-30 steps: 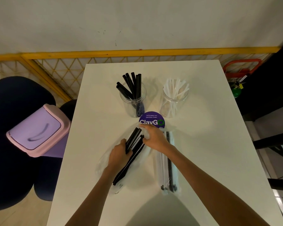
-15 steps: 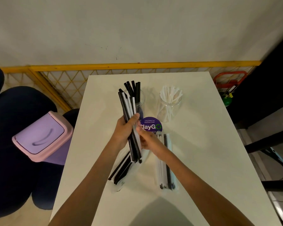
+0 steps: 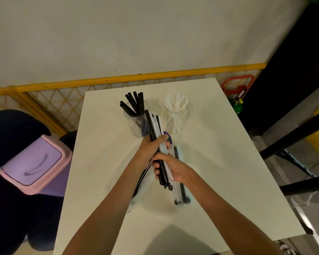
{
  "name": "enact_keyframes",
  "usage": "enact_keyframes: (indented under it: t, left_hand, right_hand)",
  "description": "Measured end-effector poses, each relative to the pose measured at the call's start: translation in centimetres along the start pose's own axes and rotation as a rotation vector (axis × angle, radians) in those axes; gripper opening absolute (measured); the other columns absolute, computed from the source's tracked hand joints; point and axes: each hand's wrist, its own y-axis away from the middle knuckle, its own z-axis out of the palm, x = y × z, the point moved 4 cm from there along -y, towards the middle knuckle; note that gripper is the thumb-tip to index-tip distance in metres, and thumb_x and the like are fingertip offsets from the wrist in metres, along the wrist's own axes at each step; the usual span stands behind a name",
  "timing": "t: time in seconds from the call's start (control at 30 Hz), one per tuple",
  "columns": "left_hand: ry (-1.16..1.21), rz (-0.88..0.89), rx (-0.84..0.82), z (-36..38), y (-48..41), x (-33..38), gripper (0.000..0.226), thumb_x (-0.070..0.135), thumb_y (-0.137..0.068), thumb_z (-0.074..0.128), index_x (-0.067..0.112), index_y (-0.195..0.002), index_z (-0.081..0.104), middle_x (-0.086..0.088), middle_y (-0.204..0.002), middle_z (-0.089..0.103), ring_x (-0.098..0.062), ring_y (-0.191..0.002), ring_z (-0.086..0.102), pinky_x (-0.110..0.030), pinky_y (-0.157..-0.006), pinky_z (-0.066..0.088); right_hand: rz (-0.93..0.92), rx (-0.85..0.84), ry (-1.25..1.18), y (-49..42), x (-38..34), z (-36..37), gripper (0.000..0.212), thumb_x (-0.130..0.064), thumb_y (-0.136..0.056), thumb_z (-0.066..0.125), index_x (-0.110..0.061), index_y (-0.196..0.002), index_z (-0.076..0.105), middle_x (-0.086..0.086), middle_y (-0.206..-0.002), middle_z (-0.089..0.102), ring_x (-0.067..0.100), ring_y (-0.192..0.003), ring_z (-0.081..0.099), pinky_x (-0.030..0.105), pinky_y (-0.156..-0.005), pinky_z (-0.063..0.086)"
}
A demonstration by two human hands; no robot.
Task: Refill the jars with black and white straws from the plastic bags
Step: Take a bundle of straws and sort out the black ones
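Table (image 3: 103, 144), white: two clear jars at the back, black-straw jar (image 3: 134, 123) left, white-straw jar (image 3: 177, 119) right. One mixed straw bundle (image 3: 151, 126) in front, partly covering the black-straw jar; left hand (image 3: 148, 150) and right hand (image 3: 173, 168) both curl round it. Two bags beneath: left bag (image 3: 132, 203) mostly hidden by the forearm, right bag (image 3: 184, 197). One lilac bin (image 3: 35, 162) beside the table.

We face a white table (image 3: 221, 162) and a cream wall (image 3: 136, 34). Between them runs a yellow railing (image 3: 155, 76); left, a lilac bin (image 3: 31, 162).

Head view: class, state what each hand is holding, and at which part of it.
Both hold one bundle of black and white straws: the left hand grips its middle, the right hand grips near its lower end.
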Motion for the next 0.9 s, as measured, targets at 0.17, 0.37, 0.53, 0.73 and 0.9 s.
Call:
enact_keyframes:
  t: [0.17, 0.37, 0.53, 0.73, 0.9]
  left_hand:
    - [-0.070, 0.010, 0.004, 1.8, -0.7, 0.1, 0.014, 0.021, -0.085, 0.065, 0.007, -0.086, 0.062, -0.007, -0.072, 0.067, -0.019, -0.068, 0.064, -0.031, -0.071, 0.056]
    - [-0.210, 0.133, 0.141, 3.5, -2.1, 1.7, 0.035, 0.036, -0.087, 0.061, 0.006, -0.104, 0.060, -0.009, -0.099, 0.067, -0.022, -0.091, 0.066, -0.037, -0.082, 0.055]
    - [-0.187, 0.109, 0.219, 4.2, -3.8, 1.8, 0.035, 0.017, -0.084, 0.067, -0.005, -0.110, 0.059, -0.022, -0.103, 0.066, -0.032, -0.090, 0.067, -0.045, -0.079, 0.056]
    - [-0.124, 0.036, 0.211, 5.0, -4.5, 0.7, 0.024, 0.011, -0.085, 0.065, -0.003, -0.103, 0.059, -0.013, -0.084, 0.065, -0.016, -0.065, 0.066, -0.026, -0.057, 0.058]
    - [-0.118, -0.013, 0.227, 4.4, -4.8, 0.0, 0.018, 0.009, -0.087, 0.063, -0.003, -0.099, 0.060, -0.013, -0.079, 0.066, -0.014, -0.056, 0.066, -0.023, -0.054, 0.057]
  right_hand:
    - [-0.062, 0.087, 0.058, 0.6, -0.9, -1.5, 0.026, -0.012, -0.090, 0.049, -0.014, -0.064, 0.047, -0.003, -0.046, 0.044, 0.010, -0.039, 0.045, 0.020, -0.044, 0.042]
    - [-0.111, 0.123, 0.074, 2.1, -2.4, -5.2, 0.010, -0.023, -0.090, 0.060, -0.013, -0.088, 0.057, 0.000, -0.057, 0.054, 0.009, -0.040, 0.046, 0.022, -0.043, 0.042]
    - [-0.107, 0.106, 0.080, 2.3, -3.2, -7.4, 0.026, -0.033, -0.088, 0.061, -0.012, -0.102, 0.057, 0.001, -0.059, 0.060, 0.010, -0.042, 0.049, 0.022, -0.044, 0.046]
    - [-0.051, 0.062, 0.041, 2.0, -2.9, -9.1, 0.037, -0.046, -0.086, 0.056, -0.016, -0.108, 0.058, 0.003, -0.065, 0.061, 0.013, -0.049, 0.053, 0.025, -0.049, 0.047]
    - [-0.018, 0.035, 0.063, 1.7, -3.1, -9.6, 0.035, -0.042, -0.089, 0.056, -0.015, -0.112, 0.059, 0.004, -0.071, 0.066, 0.016, -0.055, 0.059, 0.027, -0.054, 0.049]
